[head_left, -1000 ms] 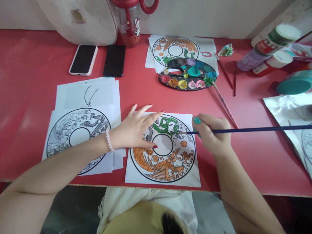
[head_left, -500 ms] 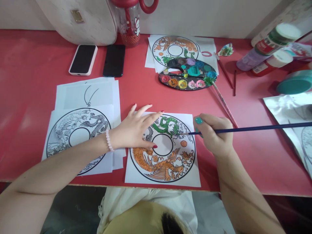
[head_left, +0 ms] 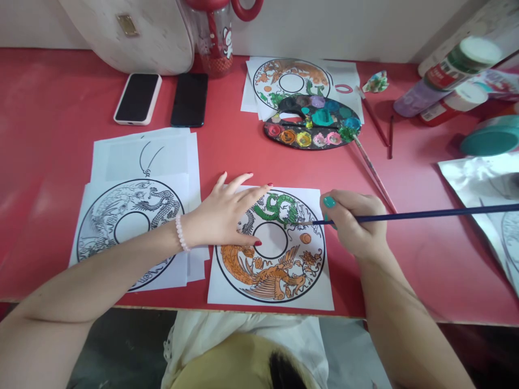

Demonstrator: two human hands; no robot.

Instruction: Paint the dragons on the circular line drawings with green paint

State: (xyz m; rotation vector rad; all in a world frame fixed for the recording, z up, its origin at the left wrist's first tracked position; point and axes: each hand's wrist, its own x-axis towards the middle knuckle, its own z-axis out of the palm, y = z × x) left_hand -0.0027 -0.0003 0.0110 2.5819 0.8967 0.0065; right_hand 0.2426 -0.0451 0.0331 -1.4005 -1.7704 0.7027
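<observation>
while the left hand [head_left: 225,216] lies splayed on the sheet [head_left: 271,240], the right hand [head_left: 360,233] beside the sheet grips a paintbrush [head_left: 430,214].

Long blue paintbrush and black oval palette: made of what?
Long blue paintbrush: handle probably painted wood, looking smooth, slim and evenly coloured; could be plastic. Black oval palette: likely plastic, dull finish, from its thin even edge and cut-out hole.

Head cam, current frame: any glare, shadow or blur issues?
Head view: pale sheen on the red table, right side, plus bright highlights on the silvery sheet; head view: floor at lower left very dark; head view: no obvious motion blur on left hand or right hand, but the blue brush has a tip too fine to judge contact.
</observation>
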